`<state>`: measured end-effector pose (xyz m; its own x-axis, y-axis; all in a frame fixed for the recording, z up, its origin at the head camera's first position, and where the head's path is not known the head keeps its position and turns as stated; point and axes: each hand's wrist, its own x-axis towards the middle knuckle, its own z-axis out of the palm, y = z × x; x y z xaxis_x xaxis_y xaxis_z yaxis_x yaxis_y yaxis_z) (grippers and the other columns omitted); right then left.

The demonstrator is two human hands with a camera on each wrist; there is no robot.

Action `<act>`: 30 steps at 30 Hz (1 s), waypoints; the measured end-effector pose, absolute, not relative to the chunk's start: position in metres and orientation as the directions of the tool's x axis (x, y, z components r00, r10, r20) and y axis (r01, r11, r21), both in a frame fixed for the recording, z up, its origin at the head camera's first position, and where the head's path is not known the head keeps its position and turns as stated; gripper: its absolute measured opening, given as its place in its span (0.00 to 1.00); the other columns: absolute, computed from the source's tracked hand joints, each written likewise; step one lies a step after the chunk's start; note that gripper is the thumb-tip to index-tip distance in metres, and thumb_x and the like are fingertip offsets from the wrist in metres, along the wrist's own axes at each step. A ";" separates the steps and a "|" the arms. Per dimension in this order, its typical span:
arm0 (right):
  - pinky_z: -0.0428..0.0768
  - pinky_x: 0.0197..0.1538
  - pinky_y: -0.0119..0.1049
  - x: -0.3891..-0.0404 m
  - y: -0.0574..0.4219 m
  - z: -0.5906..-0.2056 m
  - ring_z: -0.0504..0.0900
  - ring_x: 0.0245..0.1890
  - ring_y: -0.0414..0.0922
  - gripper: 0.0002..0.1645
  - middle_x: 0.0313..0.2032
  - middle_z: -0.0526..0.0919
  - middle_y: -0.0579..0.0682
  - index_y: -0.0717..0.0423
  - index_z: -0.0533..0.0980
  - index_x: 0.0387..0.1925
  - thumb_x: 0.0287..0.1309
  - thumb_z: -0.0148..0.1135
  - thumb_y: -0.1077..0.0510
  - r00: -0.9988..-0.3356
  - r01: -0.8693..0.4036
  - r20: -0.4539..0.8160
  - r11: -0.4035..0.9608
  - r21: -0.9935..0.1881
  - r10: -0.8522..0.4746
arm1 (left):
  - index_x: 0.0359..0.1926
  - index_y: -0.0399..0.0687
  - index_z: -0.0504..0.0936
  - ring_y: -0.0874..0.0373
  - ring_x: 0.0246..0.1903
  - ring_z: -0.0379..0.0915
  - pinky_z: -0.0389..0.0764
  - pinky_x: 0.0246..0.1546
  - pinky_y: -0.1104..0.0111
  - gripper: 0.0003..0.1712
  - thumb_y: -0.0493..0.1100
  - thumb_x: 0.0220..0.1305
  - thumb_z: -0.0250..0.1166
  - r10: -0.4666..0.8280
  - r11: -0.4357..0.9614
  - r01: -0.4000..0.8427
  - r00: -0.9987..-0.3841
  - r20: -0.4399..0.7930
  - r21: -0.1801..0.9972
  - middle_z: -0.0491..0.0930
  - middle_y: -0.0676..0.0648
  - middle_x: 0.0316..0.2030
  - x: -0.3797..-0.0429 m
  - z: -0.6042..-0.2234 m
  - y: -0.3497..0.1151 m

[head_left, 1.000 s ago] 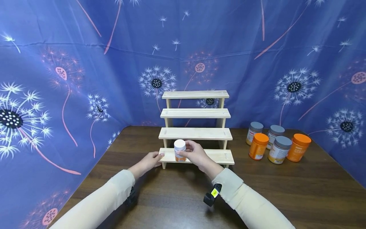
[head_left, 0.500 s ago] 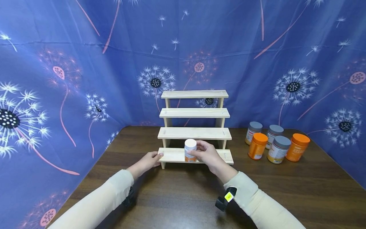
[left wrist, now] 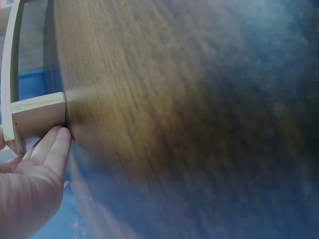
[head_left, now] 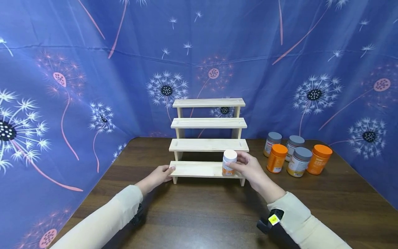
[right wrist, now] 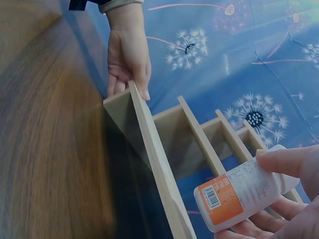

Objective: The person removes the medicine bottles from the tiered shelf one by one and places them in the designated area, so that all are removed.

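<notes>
My right hand (head_left: 251,169) holds a small white bottle (head_left: 229,163) with an orange band on its label, between thumb and fingers. In the head view the bottle is upright at the right end of the bottom step of a four-tier wooden display stand (head_left: 209,145). The right wrist view shows its barcode (right wrist: 211,197) and its base, close by the step's front edge. My left hand (head_left: 160,175) grips the left end of that step, thumb on top. Its fingers (left wrist: 59,149) lie under the board, against the stand's leg (left wrist: 42,117).
To the right on the brown table (head_left: 199,214) stand several jars: orange ones such as this jar (head_left: 276,159) and grey-lidded ones such as this jar (head_left: 298,162). A blue dandelion-print cloth (head_left: 133,86) hangs behind and to the left.
My right hand has carried the bottle rightward along the bottom step, from left of its middle to its right end. The left hand keeps its grip. The head view has shifted slightly.
</notes>
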<state>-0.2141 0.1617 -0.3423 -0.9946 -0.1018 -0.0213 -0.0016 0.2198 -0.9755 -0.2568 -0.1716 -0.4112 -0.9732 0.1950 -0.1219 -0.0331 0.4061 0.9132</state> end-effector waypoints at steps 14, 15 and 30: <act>0.70 0.69 0.54 -0.209 0.191 -0.342 0.69 0.63 0.56 0.43 0.64 0.69 0.62 0.59 0.60 0.69 0.59 0.67 0.48 -0.997 0.046 -0.063 0.283 -0.958 -0.049 | 0.61 0.19 0.64 0.37 0.57 0.72 0.78 0.60 0.55 0.28 0.44 0.76 0.48 0.195 0.402 -0.036 -0.973 -0.123 0.915 0.74 0.25 0.54 -0.255 -0.411 -0.178; 0.70 0.69 0.53 -0.208 0.193 -0.341 0.69 0.63 0.55 0.43 0.65 0.69 0.62 0.59 0.59 0.69 0.60 0.66 0.49 -0.997 0.048 -0.064 0.279 -0.959 -0.049 | 0.61 0.19 0.65 0.37 0.57 0.72 0.78 0.60 0.55 0.28 0.44 0.76 0.48 0.191 0.402 -0.037 -0.974 -0.123 0.915 0.74 0.25 0.54 -0.255 -0.410 -0.178; 0.82 0.55 0.28 -0.202 0.236 -0.350 0.74 0.54 0.43 0.46 0.65 0.66 0.65 0.67 0.54 0.70 0.62 0.64 0.48 -0.997 0.072 -0.076 0.358 -0.931 0.002 | 0.61 0.19 0.65 0.37 0.58 0.72 0.77 0.61 0.55 0.28 0.43 0.76 0.48 0.212 0.389 -0.029 -0.970 -0.120 0.921 0.74 0.26 0.54 -0.256 -0.410 -0.172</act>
<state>-0.2024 0.2356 -0.3500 -0.9971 0.0016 -0.0762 0.0717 0.3577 -0.9311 -0.2559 -0.1724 -0.4097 -0.9700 0.2118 -0.1197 -0.0287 0.3890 0.9208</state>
